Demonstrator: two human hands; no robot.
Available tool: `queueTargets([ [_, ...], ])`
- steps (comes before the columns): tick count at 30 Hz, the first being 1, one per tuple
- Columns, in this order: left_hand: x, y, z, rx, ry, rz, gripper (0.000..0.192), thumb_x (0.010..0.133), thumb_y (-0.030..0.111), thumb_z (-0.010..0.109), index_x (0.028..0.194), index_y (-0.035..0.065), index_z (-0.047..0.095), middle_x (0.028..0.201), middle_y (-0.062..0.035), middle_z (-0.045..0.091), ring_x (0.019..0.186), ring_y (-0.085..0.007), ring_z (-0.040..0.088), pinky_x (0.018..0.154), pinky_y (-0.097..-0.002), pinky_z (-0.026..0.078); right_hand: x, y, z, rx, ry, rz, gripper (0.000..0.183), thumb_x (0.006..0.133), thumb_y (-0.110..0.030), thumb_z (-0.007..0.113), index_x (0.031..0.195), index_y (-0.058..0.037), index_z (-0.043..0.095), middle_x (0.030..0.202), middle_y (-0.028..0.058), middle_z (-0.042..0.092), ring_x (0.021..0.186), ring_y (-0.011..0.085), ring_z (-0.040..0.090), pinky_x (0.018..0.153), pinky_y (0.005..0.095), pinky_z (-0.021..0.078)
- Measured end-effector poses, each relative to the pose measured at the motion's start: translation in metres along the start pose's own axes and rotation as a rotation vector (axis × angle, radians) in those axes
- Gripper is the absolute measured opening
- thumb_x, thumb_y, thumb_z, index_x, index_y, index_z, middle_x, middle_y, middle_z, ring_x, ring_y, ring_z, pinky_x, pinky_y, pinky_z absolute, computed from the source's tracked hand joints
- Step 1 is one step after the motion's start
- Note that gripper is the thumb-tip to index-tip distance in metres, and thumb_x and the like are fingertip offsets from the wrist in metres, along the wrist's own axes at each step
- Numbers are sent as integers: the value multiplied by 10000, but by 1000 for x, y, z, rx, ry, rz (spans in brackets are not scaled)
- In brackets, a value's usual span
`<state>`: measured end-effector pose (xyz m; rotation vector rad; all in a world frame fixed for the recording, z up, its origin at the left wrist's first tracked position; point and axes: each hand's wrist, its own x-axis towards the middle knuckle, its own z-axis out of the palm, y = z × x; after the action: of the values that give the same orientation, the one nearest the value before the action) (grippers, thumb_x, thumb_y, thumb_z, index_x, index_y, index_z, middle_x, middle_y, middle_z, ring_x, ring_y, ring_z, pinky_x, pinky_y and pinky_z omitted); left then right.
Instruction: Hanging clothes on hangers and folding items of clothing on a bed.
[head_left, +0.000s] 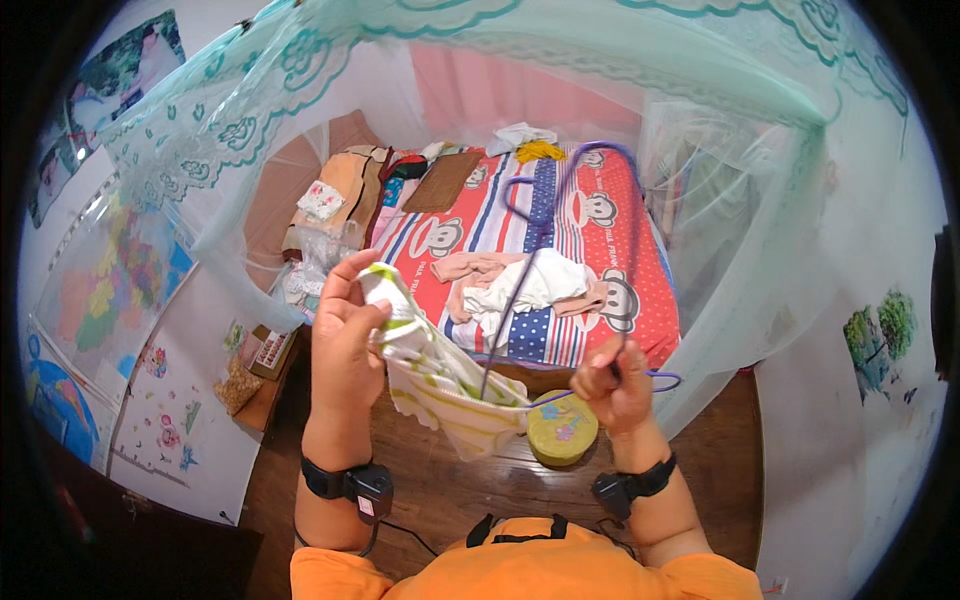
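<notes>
My left hand (349, 337) pinches the upper edge of a white cloth garment with yellow-green stripes (450, 397), which hangs down to the right. My right hand (616, 382) grips a purple wire clothes hanger (529, 277), blurred in places. One end of the hanger reaches into the garment's opening, and its hook side stands up over the bed. Behind the hanger, a white cloth garment (547, 286) and a pink garment (469, 266) lie crumpled together on the bed's patterned sheet (660, 262).
A teal mosquito net (757, 300) surrounds the bed. A round yellow-green stool (562, 439) stands on the wooden floor (480, 495) below my hands. At the left, a small wooden table (259, 405) holds bagged snacks. A brown mat (444, 182) and folded bedding (349, 184) lie on the bed.
</notes>
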<state>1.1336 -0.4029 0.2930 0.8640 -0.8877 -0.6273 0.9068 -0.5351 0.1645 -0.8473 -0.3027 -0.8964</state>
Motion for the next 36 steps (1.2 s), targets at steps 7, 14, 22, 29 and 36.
queueTargets([
  [7,-11,-23,29,43,91,-78,490,764,-82,476,1246,4,465,1126,-105,551,973,-153,571,878,-288,478,-33,-91,-22,-81,17,-247,384,975,-442,450,890,-94,589,519,-41,227,437,81,192,442,267,186],
  [14,-45,-21,86,-24,74,-42,488,749,-76,488,1230,5,476,1114,-94,556,978,-142,565,876,-278,469,-80,-123,-30,-134,174,-326,381,969,-451,460,843,-100,538,512,-29,235,427,90,204,437,269,187],
  [22,-64,-42,141,116,-96,-220,480,758,-103,463,1222,15,494,1091,-79,553,952,-123,543,858,-262,444,-61,-155,5,-628,62,283,364,968,-356,528,827,-39,637,576,-32,449,484,55,375,451,230,277],
  [29,-57,-50,119,34,39,-115,350,836,-64,476,1176,9,514,1061,-80,604,922,-124,594,823,-250,469,-95,-143,-25,-523,120,523,337,985,-337,489,851,-52,609,565,-47,403,500,40,336,469,219,287],
  [36,-81,-95,104,613,119,-147,327,808,-108,430,1069,18,582,883,-30,597,740,-59,559,598,-195,463,-109,-175,4,-1152,-66,551,368,980,-322,487,824,-11,607,622,12,468,605,101,419,548,288,363],
])
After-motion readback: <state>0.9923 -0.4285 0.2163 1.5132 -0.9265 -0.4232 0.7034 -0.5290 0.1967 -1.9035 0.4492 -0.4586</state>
